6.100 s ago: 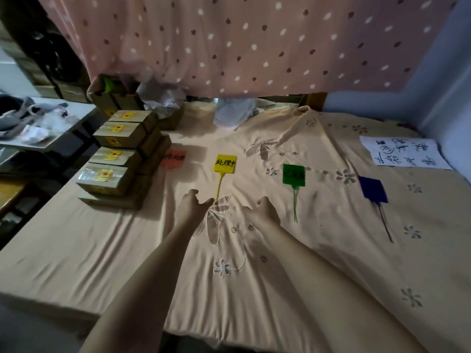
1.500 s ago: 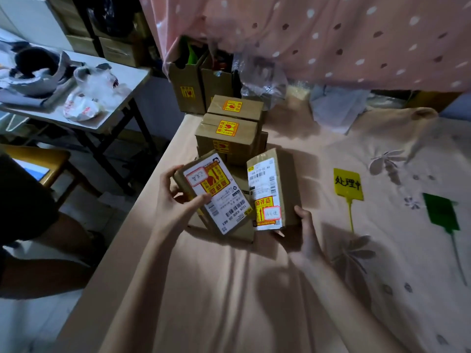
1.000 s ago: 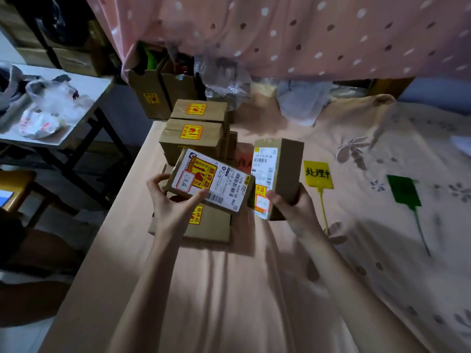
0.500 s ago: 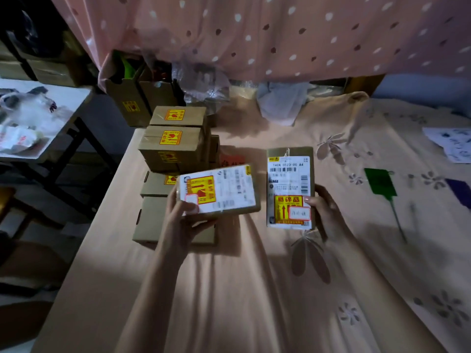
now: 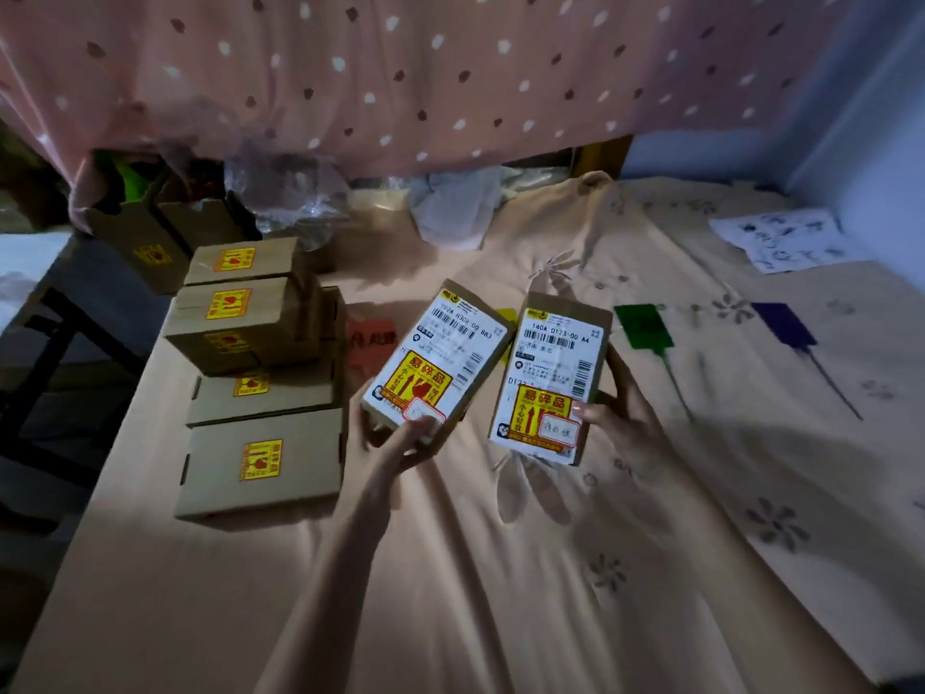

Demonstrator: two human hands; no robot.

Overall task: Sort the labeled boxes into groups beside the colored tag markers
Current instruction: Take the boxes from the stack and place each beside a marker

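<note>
Head view, 2 brown boxes (image 5: 434,354) (image 5: 549,378), white labels, yellow stickers

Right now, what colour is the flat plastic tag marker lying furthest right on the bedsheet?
Dark blue, bordering on purple, seen in the head view, the only one.

The far curtain (image 5: 450,77) is pink with white and dark brown dots. The sheet (image 5: 500,568) is pale peach with grey flower prints. Brown cardboard boxes (image 5: 260,458) at left carry yellow stickers with red marks. Two held boxes, the left box (image 5: 435,355) and the right box (image 5: 550,378), show white labels with black barcodes and yellow-and-red stickers. Tags run left to right: red tag (image 5: 373,338), yellow tag (image 5: 506,315), green tag (image 5: 643,325), dark blue tag (image 5: 783,325). The white paper (image 5: 786,237) at far right bears dark writing.
</note>
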